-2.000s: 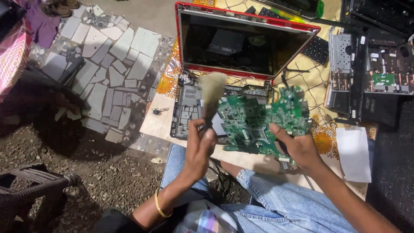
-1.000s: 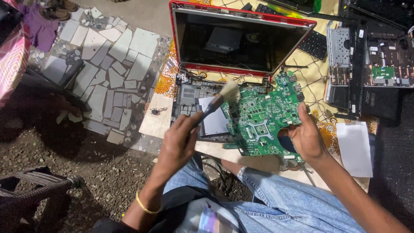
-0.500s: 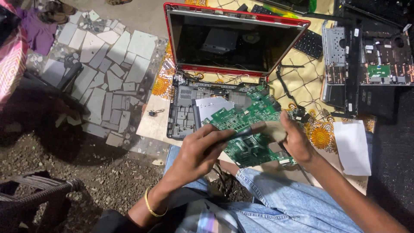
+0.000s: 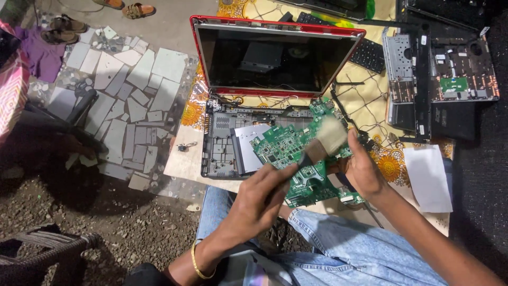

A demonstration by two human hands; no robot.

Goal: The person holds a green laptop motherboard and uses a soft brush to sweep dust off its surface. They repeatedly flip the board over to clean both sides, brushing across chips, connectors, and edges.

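Two bare hands work over a green laptop motherboard (image 4: 288,153) held above the person's lap, just near of an opened laptop base (image 4: 222,151). The left hand (image 4: 259,201) is clenched around the dark handle of a paintbrush (image 4: 320,145), whose pale bristles lie against the upper right part of the board. A gold bangle (image 4: 198,262) circles that wrist. The right hand (image 4: 365,172) grasps the board's right edge, thumb on top, holding it tilted toward the camera.

Beyond the board, the grey plastic base lies with its inner ribs showing and a silver metal plate (image 4: 248,145) lying in it. Hinged to its far edge, a red-framed laptop screen (image 4: 275,58) stands tilted back, dark and unlit. All of this lies on a yellow flowered cloth (image 4: 193,111) spread over a low board. Farther right sit a black keyboard (image 4: 370,53), a grey laptop casing (image 4: 402,74) and a dismantled palm-rest frame (image 4: 460,71) with a small green circuit piece in it. A white sheet of paper (image 4: 428,177) lies near the right forearm.

To the left, the ground is a patch of broken tile pieces (image 4: 127,90) set in cement, giving way to gravel nearer the camera. Sandals (image 4: 137,9) lie at the far edge. Light blue jeans (image 4: 349,249) cover the person's knees below the hands.
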